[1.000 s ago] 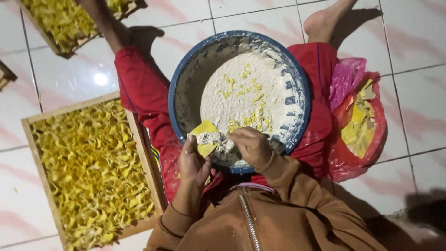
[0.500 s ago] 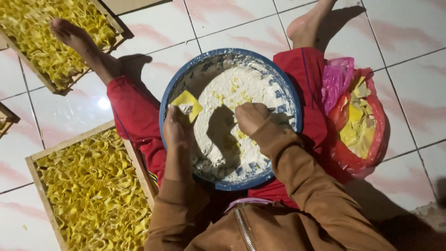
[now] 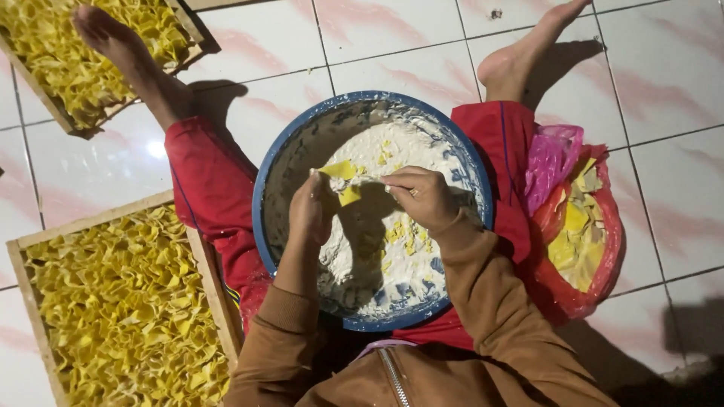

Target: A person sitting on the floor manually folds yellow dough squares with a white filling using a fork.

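I sit on a tiled floor with a blue basin of white flour between my legs. Over the flour, my left hand and my right hand together pinch a small yellow dough sheet, holding it just above the flour. Several yellow dough bits lie scattered in the flour. Brown sleeves cover both my forearms.
A wooden tray full of folded yellow dough pieces lies to my left. A second such tray sits at the top left by my left foot. A red and pink plastic bag with yellow dough sheets rests to the right of the basin.
The view has shifted down and my hands have moved together over the middle of the basin. The yellow sheet, earlier held up by my left hand alone, is now gripped by both hands.
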